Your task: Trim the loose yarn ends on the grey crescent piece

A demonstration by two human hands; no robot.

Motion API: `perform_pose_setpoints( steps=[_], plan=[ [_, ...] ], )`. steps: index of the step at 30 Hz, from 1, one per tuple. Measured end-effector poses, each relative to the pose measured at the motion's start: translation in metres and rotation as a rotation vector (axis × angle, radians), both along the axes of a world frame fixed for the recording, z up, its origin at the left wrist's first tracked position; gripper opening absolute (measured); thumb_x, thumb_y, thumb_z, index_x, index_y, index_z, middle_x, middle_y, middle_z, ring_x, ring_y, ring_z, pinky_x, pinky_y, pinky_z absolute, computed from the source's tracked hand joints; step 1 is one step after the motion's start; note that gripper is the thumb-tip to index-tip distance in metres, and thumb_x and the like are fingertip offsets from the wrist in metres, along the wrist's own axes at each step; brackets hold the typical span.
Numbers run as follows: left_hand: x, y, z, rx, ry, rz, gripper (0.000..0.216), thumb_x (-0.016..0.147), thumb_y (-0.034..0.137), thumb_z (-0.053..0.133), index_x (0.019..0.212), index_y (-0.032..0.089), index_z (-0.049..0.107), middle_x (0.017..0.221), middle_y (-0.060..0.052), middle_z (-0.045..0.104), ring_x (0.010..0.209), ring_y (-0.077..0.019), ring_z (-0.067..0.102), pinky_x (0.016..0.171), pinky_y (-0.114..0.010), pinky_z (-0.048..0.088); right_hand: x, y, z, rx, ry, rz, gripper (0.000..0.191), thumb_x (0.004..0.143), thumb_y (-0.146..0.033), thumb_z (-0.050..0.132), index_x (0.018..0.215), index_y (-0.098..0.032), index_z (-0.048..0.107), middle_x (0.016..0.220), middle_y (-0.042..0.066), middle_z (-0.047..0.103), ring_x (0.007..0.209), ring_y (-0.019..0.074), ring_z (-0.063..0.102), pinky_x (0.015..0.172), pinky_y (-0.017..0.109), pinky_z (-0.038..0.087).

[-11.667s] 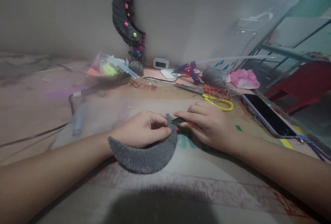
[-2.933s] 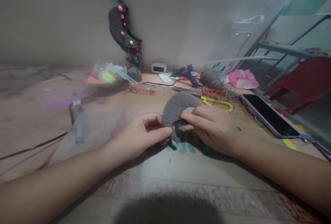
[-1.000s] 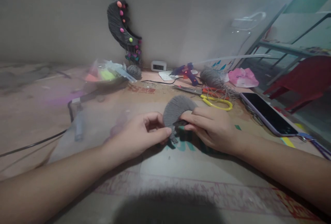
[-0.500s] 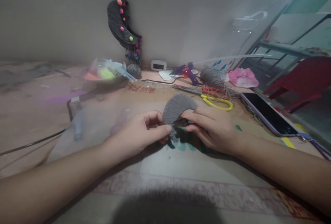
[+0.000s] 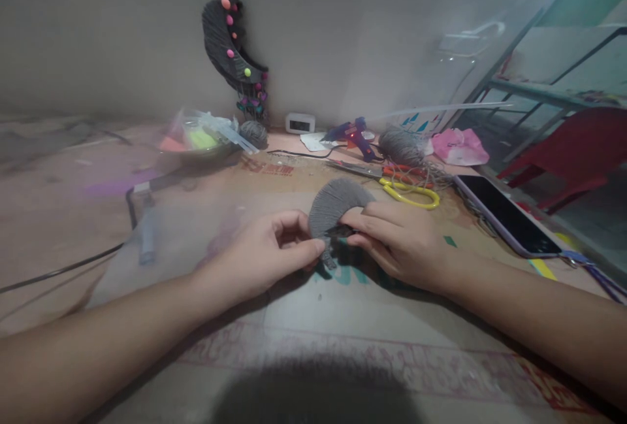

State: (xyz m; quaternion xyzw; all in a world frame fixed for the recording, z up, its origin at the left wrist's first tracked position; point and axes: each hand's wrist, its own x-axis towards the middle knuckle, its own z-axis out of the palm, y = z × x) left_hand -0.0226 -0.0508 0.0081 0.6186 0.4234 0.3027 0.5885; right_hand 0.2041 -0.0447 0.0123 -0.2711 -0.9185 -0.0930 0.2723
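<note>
A small crescent wrapped in grey yarn (image 5: 337, 202) is held between my two hands, just above the cardboard-covered table. My left hand (image 5: 281, 247) pinches its lower left end between thumb and fingers, where a short grey yarn tail hangs down. My right hand (image 5: 396, 238) grips the inner curve and right end, with the fingertips bent over it. That right end is hidden behind my right fingers. Yellow-handled scissors (image 5: 409, 194) lie just beyond my right hand.
A purple glue gun (image 5: 355, 138) with a red light stands at the back beside a skein of grey yarn (image 5: 404, 146). To the right lies a phone (image 5: 509, 215). A bowl (image 5: 196, 153) holds bright bits. Against the wall hangs a larger dark crescent (image 5: 218, 38) with coloured balls.
My right fingertips have shifted very slightly left along the inner curve. Both hands keep hold of the crescent, and little else differs.
</note>
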Motion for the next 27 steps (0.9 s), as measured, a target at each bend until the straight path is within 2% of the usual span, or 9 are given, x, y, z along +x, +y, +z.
perform_pose_setpoints(
  steps=[14,22,27],
  plan=[
    [0.0006,-0.0010,0.0027,-0.012,0.011,-0.007,0.015,0.080,0.026,0.064,0.072,0.017,0.055,0.062,0.003,0.061,0.058,-0.0098,0.055,0.055,-0.020,0.042,0.0009,0.0039,-0.0017,0.079,-0.033,0.023,0.024,0.096,-0.026,0.048,0.105,-0.013,0.065,0.070,0.002,0.058,0.063,0.0132,0.049,0.057,0.027,0.033],
    [0.0021,0.0038,0.0027,-0.049,-0.045,-0.008,0.013,0.080,0.022,0.062,0.072,0.015,0.055,0.060,0.005,0.059,0.057,-0.0073,0.054,0.057,-0.019,0.041,-0.0004,-0.0001,-0.0001,-0.019,0.021,0.009,0.031,0.097,-0.031,0.043,0.105,-0.009,0.064,0.074,0.005,0.060,0.067,0.0145,0.051,0.060,0.026,0.038],
    [0.0009,0.0033,-0.0005,-0.015,-0.024,-0.015,0.015,0.082,0.023,0.062,0.071,0.015,0.055,0.061,0.004,0.059,0.058,-0.0075,0.053,0.056,-0.019,0.040,-0.0014,-0.0029,0.0012,0.033,0.010,0.010,0.027,0.096,-0.029,0.047,0.104,-0.010,0.064,0.074,0.005,0.059,0.068,0.0145,0.052,0.060,0.026,0.037]
  ],
)
